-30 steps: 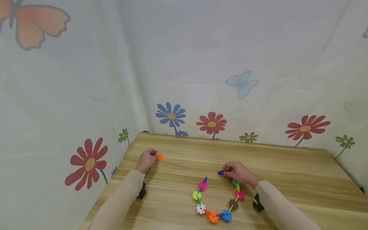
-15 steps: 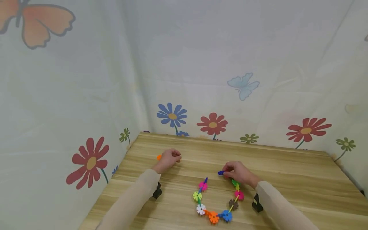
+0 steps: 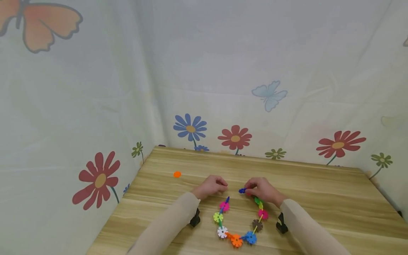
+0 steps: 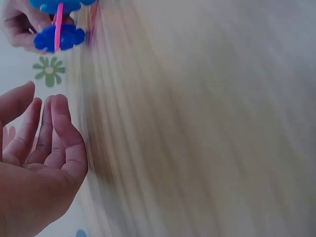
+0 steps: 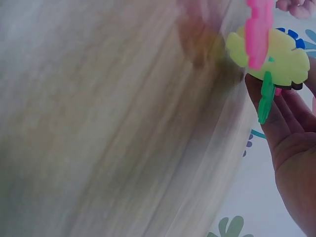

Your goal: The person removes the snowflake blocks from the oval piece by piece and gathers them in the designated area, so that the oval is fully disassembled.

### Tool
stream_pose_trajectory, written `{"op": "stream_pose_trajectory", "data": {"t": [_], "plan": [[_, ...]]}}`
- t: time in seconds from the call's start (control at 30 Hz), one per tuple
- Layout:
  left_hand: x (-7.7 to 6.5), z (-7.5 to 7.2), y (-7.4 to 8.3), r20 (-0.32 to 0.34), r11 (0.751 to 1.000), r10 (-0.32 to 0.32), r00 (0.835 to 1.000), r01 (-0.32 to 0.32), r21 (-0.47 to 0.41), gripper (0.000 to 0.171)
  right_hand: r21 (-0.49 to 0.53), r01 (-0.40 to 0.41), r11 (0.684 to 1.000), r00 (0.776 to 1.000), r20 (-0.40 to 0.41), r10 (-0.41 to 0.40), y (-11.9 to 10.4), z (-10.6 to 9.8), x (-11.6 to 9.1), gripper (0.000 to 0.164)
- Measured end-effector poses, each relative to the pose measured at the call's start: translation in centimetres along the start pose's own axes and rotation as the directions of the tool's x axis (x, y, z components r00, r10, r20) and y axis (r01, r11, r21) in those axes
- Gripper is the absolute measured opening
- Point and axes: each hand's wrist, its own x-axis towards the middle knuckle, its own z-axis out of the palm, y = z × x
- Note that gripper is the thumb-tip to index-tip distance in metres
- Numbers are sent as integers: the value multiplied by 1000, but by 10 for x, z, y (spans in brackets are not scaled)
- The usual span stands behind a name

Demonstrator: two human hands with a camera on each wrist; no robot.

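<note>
A chain of colourful interlocking flower discs [image 3: 236, 241] lies in an open-topped loop on the wooden table. My right hand [image 3: 264, 189] pinches its right end, where a dark blue disc [image 3: 242, 191] sticks out past the fingertips. In the right wrist view, yellow-green [image 5: 284, 59], pink [image 5: 257, 34] and green [image 5: 266, 98] discs partly cover that hand's fingers. My left hand [image 3: 211, 186] hovers just above the loop's left end, a dark blue disc [image 3: 227, 199]. Its fingers are loosely bent with nothing between them, as the left wrist view shows.
A lone orange disc [image 3: 177, 174] lies on the table [image 3: 178, 226], back left. Fabric walls [image 3: 204, 71] printed with flowers and butterflies stand along the table's left and far edges. A black wrist device [image 3: 195, 217] sits under the left cuff.
My left hand has let go of the orange disc at the back left and moved right, toward the loop. The right hand keeps its pinch and has shifted slightly left.
</note>
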Motion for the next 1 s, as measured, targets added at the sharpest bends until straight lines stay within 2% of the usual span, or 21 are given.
{"op": "stream_pose_trajectory", "data": {"t": [0.27, 0.57, 0.8, 1.0], "plan": [[10, 17, 1, -14, 1000, -9, 1000, 9, -24, 14, -3, -4, 1000, 1000, -12, 4, -3, 2, 5, 7], [11, 28, 14, -1, 999, 34, 999, -34, -10, 12, 49, 3, 999, 1000, -24, -2, -4, 5, 7, 6], [14, 35, 14, -24, 1000, 28, 999, -29, -7, 8, 43, 30, 999, 999, -22, -29, -7, 7, 8, 6], [12, 35, 16, -41, 1000, 21, 999, -21, -10, 8, 77, -27, 997, 1000, 17, 26, -7, 8, 7, 16]]}}
